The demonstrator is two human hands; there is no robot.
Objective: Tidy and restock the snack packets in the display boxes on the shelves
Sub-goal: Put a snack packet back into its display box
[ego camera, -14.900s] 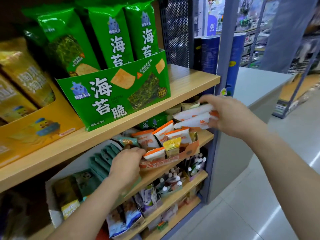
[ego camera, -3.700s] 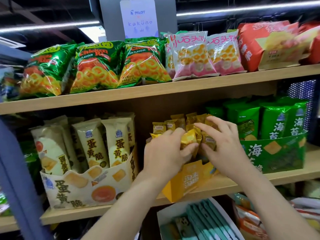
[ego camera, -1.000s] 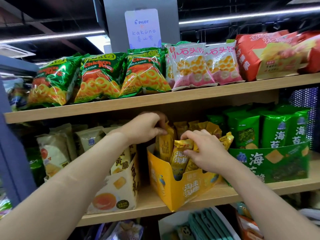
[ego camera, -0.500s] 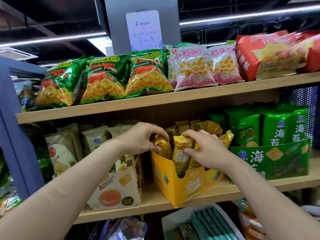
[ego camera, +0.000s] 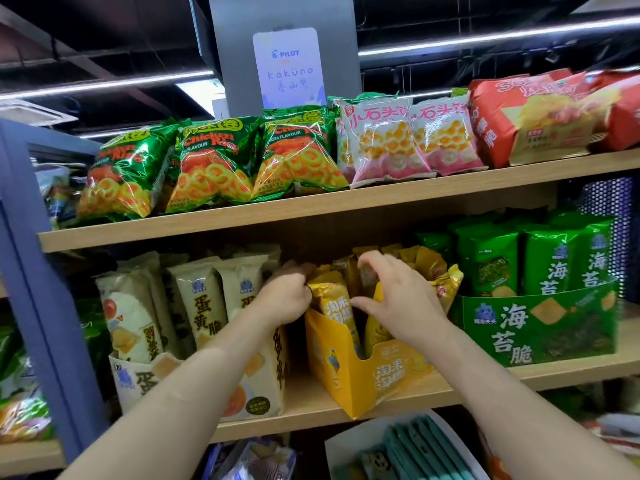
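The left hand [ego camera: 287, 299] pinches 1 yellow packet [ego camera: 334, 306] upright, likely squaring the row in the yellow box [ego camera: 346, 375] below. The right hand [ego camera: 398, 303] arches over neighbouring packets, grip unclear.

On the shelf [ego camera: 302, 401] — egg-crisp box [ego camera: 258, 393] left, seaweed box [ego camera: 540, 329] right, centre box [ego camera: 346, 375] between them
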